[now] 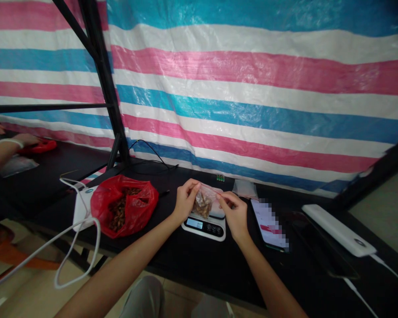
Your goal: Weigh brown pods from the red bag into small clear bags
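Observation:
A clear zip bag [203, 204] with small brown pieces in its lower left hangs just over a white digital kitchen scale [220, 233], whose display reads about 0.0. My left hand [186, 198] pinches the bag's upper left corner. At the upper right of the bag, the fingers of my right hand [235, 213] are closed on its edge. Left of the scale stands a red plastic bag [142, 212], open at the top, with many similar brown pieces [117, 214] inside. Whether the zip is sealed cannot be made out.
Right of the scale lie a lit phone [268, 225], a dark phone [321, 245] and a white power bank [338, 229] with cables. Flat clear bags [245, 189] and small batteries [220, 178] lie behind. A white cable [76, 238] loops at left. Another person's hand [23, 140] works far left.

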`<action>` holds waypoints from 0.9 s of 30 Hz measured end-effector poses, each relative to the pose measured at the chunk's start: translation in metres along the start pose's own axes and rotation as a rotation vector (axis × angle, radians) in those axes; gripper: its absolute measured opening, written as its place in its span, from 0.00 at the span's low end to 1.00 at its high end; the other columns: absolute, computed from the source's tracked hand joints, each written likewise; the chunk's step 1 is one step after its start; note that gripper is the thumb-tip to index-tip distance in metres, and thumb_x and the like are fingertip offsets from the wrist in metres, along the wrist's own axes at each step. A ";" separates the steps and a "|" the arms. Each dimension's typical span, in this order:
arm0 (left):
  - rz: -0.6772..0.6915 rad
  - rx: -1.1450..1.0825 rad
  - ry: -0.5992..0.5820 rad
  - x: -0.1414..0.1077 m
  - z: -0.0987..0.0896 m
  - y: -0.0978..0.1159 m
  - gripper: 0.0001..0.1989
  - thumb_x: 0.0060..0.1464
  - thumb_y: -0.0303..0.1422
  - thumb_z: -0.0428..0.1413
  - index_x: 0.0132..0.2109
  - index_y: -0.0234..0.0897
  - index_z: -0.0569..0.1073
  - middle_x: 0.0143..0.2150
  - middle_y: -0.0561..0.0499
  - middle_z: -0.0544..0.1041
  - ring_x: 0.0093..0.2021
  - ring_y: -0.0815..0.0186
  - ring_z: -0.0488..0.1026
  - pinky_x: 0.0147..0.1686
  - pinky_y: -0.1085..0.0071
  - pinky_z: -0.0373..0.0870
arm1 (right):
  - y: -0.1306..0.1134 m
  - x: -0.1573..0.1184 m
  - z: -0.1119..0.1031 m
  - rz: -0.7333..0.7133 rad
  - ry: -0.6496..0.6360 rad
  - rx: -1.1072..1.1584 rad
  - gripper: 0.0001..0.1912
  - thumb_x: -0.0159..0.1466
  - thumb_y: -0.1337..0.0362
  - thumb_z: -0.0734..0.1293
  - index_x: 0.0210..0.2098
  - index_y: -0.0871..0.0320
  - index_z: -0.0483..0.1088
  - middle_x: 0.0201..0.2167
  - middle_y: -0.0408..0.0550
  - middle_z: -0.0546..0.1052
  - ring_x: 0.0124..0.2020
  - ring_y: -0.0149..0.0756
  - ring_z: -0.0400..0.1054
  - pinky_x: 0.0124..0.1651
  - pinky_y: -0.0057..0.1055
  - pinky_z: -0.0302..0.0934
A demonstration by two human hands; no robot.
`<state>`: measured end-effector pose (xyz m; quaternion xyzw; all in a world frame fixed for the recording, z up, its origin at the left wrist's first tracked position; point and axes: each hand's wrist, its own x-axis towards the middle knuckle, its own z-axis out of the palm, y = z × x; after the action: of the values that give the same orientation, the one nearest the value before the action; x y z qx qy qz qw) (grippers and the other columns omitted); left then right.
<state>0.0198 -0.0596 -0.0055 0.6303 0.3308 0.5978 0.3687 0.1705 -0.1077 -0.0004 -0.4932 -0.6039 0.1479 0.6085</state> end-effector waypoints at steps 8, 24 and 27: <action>-0.013 0.039 -0.020 -0.002 0.003 -0.001 0.13 0.55 0.41 0.51 0.32 0.35 0.69 0.21 0.56 0.67 0.23 0.71 0.63 0.25 0.76 0.57 | -0.001 0.001 -0.003 -0.037 0.060 0.007 0.07 0.56 0.63 0.66 0.25 0.59 0.71 0.23 0.42 0.70 0.22 0.27 0.59 0.22 0.25 0.50; -0.025 0.050 -0.108 -0.005 0.008 -0.004 0.12 0.56 0.40 0.49 0.36 0.34 0.68 0.25 0.55 0.71 0.26 0.70 0.68 0.25 0.78 0.60 | 0.011 0.003 -0.005 0.070 -0.005 -0.130 0.09 0.57 0.59 0.64 0.27 0.58 0.70 0.19 0.39 0.68 0.20 0.28 0.61 0.22 0.24 0.52; -0.017 0.056 -0.132 -0.005 0.008 -0.007 0.11 0.55 0.39 0.51 0.36 0.34 0.70 0.27 0.53 0.74 0.28 0.69 0.71 0.27 0.77 0.62 | 0.011 0.003 -0.006 0.048 0.011 -0.237 0.09 0.57 0.58 0.64 0.29 0.57 0.72 0.19 0.39 0.68 0.20 0.27 0.60 0.23 0.25 0.52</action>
<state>0.0280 -0.0613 -0.0142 0.6757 0.3278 0.5420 0.3771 0.1809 -0.1027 -0.0056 -0.5769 -0.6016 0.0873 0.5455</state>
